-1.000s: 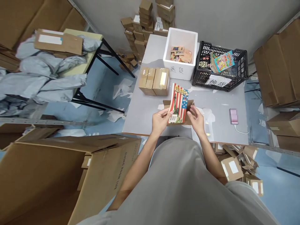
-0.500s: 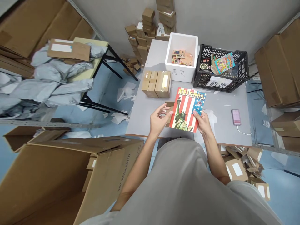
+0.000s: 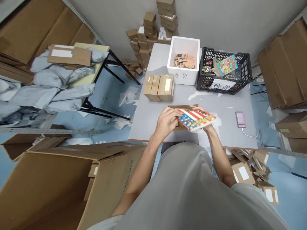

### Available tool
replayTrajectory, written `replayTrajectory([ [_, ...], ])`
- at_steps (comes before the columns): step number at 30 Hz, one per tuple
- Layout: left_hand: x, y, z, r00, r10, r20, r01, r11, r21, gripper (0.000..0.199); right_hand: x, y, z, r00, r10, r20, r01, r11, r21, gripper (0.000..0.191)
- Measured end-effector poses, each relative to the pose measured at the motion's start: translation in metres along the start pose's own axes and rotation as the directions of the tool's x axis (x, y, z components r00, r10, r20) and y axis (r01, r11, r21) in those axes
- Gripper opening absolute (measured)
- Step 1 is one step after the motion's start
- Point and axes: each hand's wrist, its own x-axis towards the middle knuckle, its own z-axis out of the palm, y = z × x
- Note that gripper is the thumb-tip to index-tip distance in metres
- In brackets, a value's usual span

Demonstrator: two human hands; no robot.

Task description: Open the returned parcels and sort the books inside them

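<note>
A book with a red, white and blue striped and starred cover (image 3: 195, 118) is held tilted above the near part of the table, its title side toward my body. My left hand (image 3: 167, 121) pinches its left corner. My right hand (image 3: 208, 127) supports it from behind and below on the right, mostly hidden by the book. Beneath the book, a flat piece of brown cardboard (image 3: 181, 127) lies on the grey table (image 3: 153, 119), partly covered by the hands and book.
Taped brown boxes (image 3: 159, 88) stand on the table's left. Behind are a white foam box (image 3: 184, 76) with small books and a black crate (image 3: 224, 83) with books. A phone (image 3: 240, 119) lies right. A large open carton (image 3: 115, 172) stands at lower left.
The book has been turned round and tipped, so its starred end now points left and toward my body. My left hand has closed on its corner; my right hand has moved behind it.
</note>
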Motion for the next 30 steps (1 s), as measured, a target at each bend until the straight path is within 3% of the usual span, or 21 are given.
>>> replayTrajectory([
  [2, 0.0, 0.001, 0.0, 0.996, 0.086, 0.035, -0.087, 0.995, 0.047, 0.025, 0.005, -0.001, -0.004, 0.999, -0.045, 0.009, 0.044, 0.999, 0.023, 0.06],
  [5, -0.005, 0.002, 0.003, 0.997, 0.078, 0.001, -0.078, 0.997, 0.01, 0.028, 0.005, -0.005, -0.004, 0.997, -0.075, -0.015, 0.075, 0.997, -0.015, 0.057],
  [7, -0.008, 0.003, 0.004, 0.998, -0.005, -0.062, 0.002, 0.998, -0.061, 0.02, 0.002, -0.006, -0.004, 0.997, -0.071, -0.034, 0.069, 0.996, -0.05, 0.061],
  [9, -0.009, 0.001, 0.006, 0.978, -0.18, -0.108, 0.163, 0.976, -0.147, 0.005, -0.002, -0.005, -0.003, 0.999, -0.023, -0.044, 0.02, 0.997, -0.07, 0.063],
  [12, -0.007, -0.008, 0.01, 0.87, -0.488, -0.074, 0.446, 0.841, -0.307, 0.033, -0.008, 0.003, -0.002, 0.992, 0.124, -0.019, -0.125, 0.991, -0.048, 0.061],
  [15, -0.01, -0.019, 0.017, 0.757, -0.652, 0.029, 0.613, 0.694, -0.378, 0.054, -0.016, 0.018, -0.001, 0.97, 0.244, 0.018, -0.245, 0.97, 0.013, 0.068],
  [21, -0.038, -0.031, 0.027, 0.638, -0.724, 0.262, 0.759, 0.534, -0.372, 0.087, -0.046, 0.048, -0.006, 0.883, 0.436, 0.176, -0.461, 0.876, 0.143, 0.089],
  [23, -0.041, -0.033, 0.03, 0.563, -0.736, 0.375, 0.822, 0.452, -0.346, 0.101, -0.052, 0.052, -0.014, 0.886, 0.417, 0.202, -0.456, 0.861, 0.226, 0.088],
  [25, -0.031, -0.034, 0.036, 0.516, -0.72, 0.463, 0.855, 0.406, -0.322, 0.112, -0.049, 0.049, -0.025, 0.907, 0.382, 0.179, -0.419, 0.862, 0.286, 0.087],
  [27, -0.002, -0.036, 0.046, 0.537, -0.684, 0.494, 0.843, 0.417, -0.34, 0.114, -0.034, 0.039, -0.043, 0.933, 0.342, 0.109, -0.359, 0.882, 0.306, 0.085],
  [30, 0.076, -0.041, 0.07, 0.666, -0.618, 0.417, 0.745, 0.522, -0.415, 0.097, 0.019, 0.009, -0.078, 0.965, 0.261, -0.019, -0.247, 0.931, 0.268, 0.082],
])
